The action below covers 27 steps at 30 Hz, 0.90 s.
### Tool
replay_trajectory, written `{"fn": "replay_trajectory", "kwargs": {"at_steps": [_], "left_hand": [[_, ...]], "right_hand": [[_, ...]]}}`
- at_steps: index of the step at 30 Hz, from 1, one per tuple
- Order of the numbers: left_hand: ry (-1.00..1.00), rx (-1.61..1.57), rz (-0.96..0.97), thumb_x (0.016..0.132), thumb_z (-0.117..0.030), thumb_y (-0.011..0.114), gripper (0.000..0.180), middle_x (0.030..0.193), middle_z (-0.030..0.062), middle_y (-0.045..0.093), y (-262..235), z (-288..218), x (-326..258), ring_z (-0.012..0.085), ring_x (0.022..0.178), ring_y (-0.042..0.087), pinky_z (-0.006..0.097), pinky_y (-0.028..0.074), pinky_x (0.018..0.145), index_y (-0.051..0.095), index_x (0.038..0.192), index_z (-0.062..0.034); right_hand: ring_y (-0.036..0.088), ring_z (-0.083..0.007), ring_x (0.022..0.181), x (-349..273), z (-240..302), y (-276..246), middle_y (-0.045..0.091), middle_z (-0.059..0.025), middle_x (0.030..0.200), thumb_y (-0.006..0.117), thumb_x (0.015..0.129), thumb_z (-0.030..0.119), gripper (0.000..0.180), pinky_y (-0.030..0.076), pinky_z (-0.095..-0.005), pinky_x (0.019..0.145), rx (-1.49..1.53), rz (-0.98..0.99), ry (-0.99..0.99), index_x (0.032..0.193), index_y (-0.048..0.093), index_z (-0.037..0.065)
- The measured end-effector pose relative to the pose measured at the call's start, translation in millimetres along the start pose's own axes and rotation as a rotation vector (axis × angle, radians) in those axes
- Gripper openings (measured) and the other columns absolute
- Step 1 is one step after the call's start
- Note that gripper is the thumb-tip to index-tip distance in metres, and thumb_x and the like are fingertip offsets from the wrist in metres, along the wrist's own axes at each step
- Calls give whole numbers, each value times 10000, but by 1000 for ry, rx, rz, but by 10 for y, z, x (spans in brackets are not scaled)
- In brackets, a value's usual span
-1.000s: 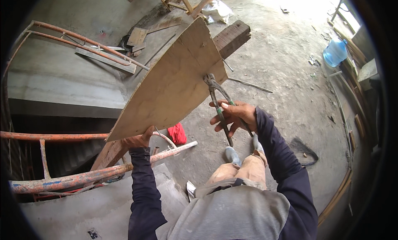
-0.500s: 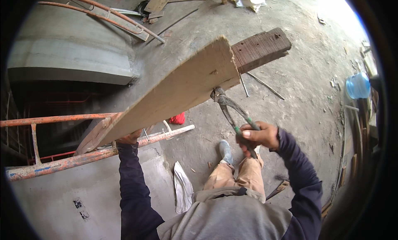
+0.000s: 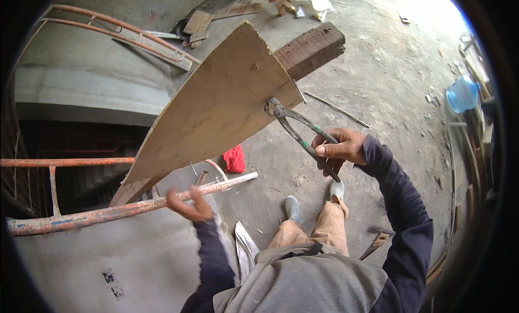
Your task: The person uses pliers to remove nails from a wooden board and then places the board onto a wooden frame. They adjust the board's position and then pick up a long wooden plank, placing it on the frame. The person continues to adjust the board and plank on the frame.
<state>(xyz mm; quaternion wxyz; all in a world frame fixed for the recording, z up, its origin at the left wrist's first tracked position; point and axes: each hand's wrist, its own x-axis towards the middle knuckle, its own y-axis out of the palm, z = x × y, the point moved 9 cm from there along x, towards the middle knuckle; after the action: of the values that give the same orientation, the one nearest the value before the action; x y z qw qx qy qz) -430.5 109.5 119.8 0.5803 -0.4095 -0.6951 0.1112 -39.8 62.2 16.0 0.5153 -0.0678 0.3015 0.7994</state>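
A pair of pincers (image 3: 278, 110) with dark handles and green marks is held in my right hand (image 3: 341, 146), fingers wrapped round the handles. Its jaws meet the face of a plywood board (image 3: 211, 97) close to the right edge; what they bite on is too small to make out. A reddish-brown timber (image 3: 312, 49) runs behind the board and sticks out past that edge. My left hand (image 3: 191, 204) is off the board, slightly blurred, fingers apart and holding nothing, beside the orange scaffold frame (image 3: 130, 210) under the board's lower end.
A second scaffold frame (image 3: 124, 29) lies at the far left, above a dark opening. Red cloth (image 3: 234, 159) is behind the near pipe. A handsaw (image 3: 376, 244) lies right of my legs. A metal rod (image 3: 338, 110), a blue water bottle (image 3: 463, 93) and scrap wood lie to the right.
My left hand has come off the board and moved right, its fingers opening. The board has tilted and shifted left with the timber; my right hand and the pincers have moved slightly up.
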Motion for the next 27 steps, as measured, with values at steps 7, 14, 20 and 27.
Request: {"fn": "replay_trajectory", "kwargs": {"at_steps": [7,14,20,27], "left_hand": [[-667,-1645,1218,940,-562,534,709,1251,206,559,1887,-2264,-901,270,1175,559,380,458,977,475,1296,49],[-1022,-1660,1208,961,-395,568,417,1019,148,649,1868,-2528,-755,230,860,673,361,568,797,564,1058,11],[-440,-1283,653,931,-349,648,327,836,-17,524,940,-1245,-260,72,745,467,249,423,661,573,1004,-39],[46,-170,-28,738,-680,704,898,1186,241,501,104,475,752,363,1169,466,472,359,1021,486,1195,62]], "right_hand": [[701,-261,806,-275,269,103,680,-167,905,824,777,248,658,604,-378,697,-301,-322,-161,1242,436,-9],[566,-380,1104,-710,266,619,529,-224,1238,737,757,191,826,475,-437,943,-1363,-973,-131,1434,317,-25],[494,-342,1155,-493,218,631,490,-219,1264,493,875,111,531,366,-515,981,-1725,-1625,-179,1386,431,-21],[567,-294,827,-631,314,519,553,-126,940,575,794,69,432,450,-427,726,-1663,-1578,-533,1221,517,44]]}}
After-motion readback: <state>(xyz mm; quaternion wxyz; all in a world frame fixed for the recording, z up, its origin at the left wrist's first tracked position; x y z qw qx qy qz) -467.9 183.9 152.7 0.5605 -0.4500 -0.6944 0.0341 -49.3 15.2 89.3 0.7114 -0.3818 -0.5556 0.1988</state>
